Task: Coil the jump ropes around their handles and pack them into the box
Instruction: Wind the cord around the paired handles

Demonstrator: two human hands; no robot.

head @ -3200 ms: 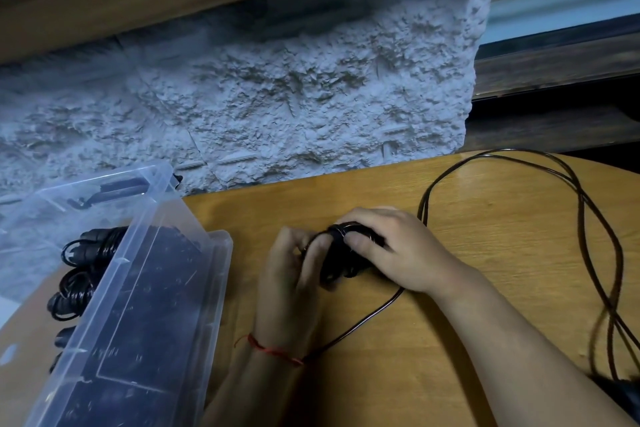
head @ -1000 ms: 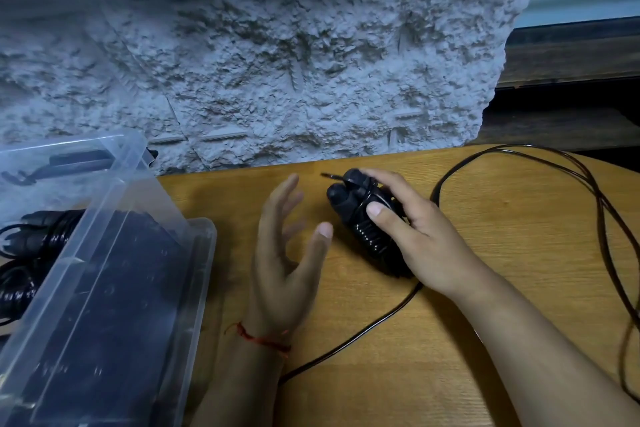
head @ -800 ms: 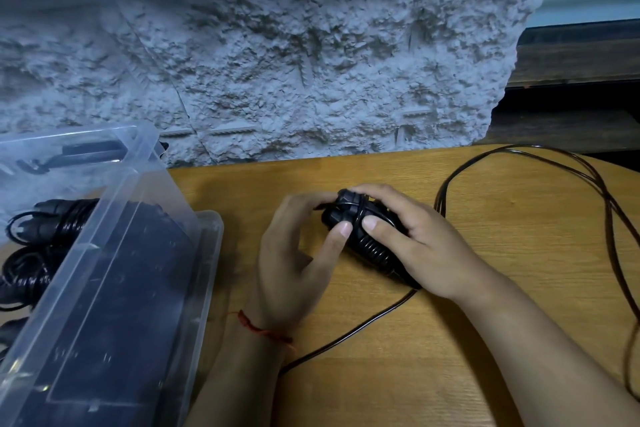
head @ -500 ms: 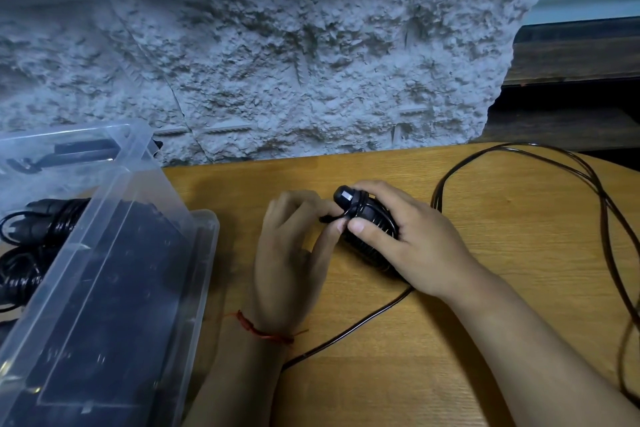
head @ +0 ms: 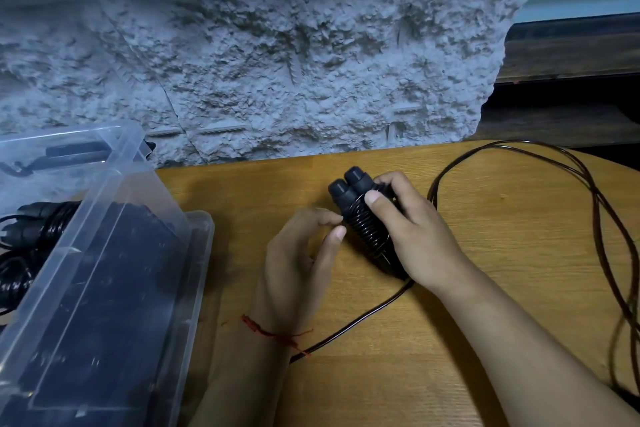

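Note:
Two black jump rope handles (head: 358, 210) lie side by side on the wooden table (head: 485, 288), with thin black rope wound in several turns around them. My right hand (head: 412, 232) grips this bundle, thumb pressed on the coils. My left hand (head: 301, 253) sits just left of it, fingers curled, thumb and forefinger pinched at the coil's edge; the rope there is too thin to see. Loose rope (head: 595, 204) runs from under the bundle and loops over the table's right side. A clear plastic box (head: 114, 184) at the left holds coiled black ropes (head: 38, 218).
The box's clear lid (head: 114, 305) leans against its right wall, sloping down onto the table. A rough grey stone wall (head: 277, 62) stands right behind the table. A dark gap and ledge lie beyond the table's far right edge.
My left hand opened and drew away from the bundle, came back to it, and now pinches at its left edge. The handle ends now stick out uncovered beyond my right hand.

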